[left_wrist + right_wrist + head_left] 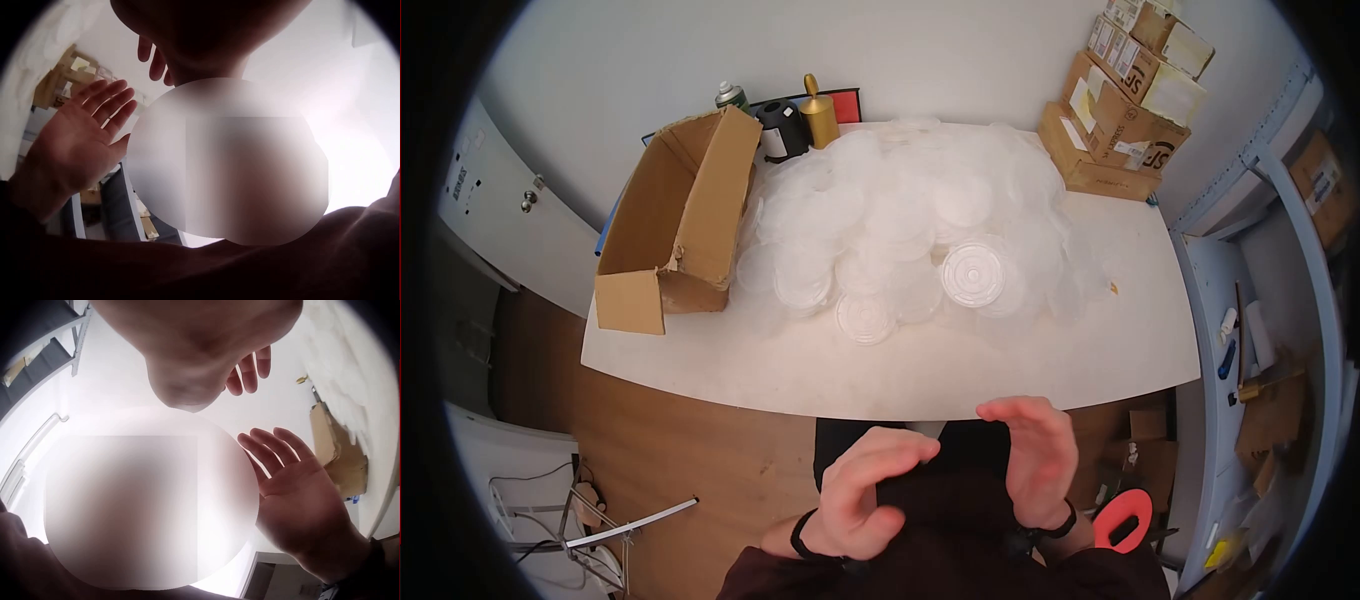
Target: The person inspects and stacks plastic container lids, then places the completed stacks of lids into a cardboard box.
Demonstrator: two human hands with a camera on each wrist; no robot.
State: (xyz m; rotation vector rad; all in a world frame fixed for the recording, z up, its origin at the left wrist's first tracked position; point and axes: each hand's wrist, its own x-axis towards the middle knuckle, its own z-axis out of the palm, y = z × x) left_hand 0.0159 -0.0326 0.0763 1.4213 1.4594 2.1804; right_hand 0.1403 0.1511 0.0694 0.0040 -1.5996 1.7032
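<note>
In the head view both hands are raised in front of the body, just off the table's near edge, apart and holding nothing. The left hand (864, 492) has its fingers slightly bent, with the thumb apart from them. The right hand (1040, 462) is upright, its palm turned towards the left one. Beyond them on the white table (820, 375) lies a wide heap of clear round plastic lids (973, 272), touched by neither hand. The left wrist view shows the right hand (78, 147) with spread fingers; the right wrist view shows the left hand (306, 506), likewise spread.
An open cardboard box (715, 200) stands at the table's left, beside a black container (783, 130) and a gold one (820, 120). Stacked cartons (1115, 120) are at the back right. Blue-grey shelving (1225, 300) runs along the right, a tripod-like stand (600, 525) at lower left.
</note>
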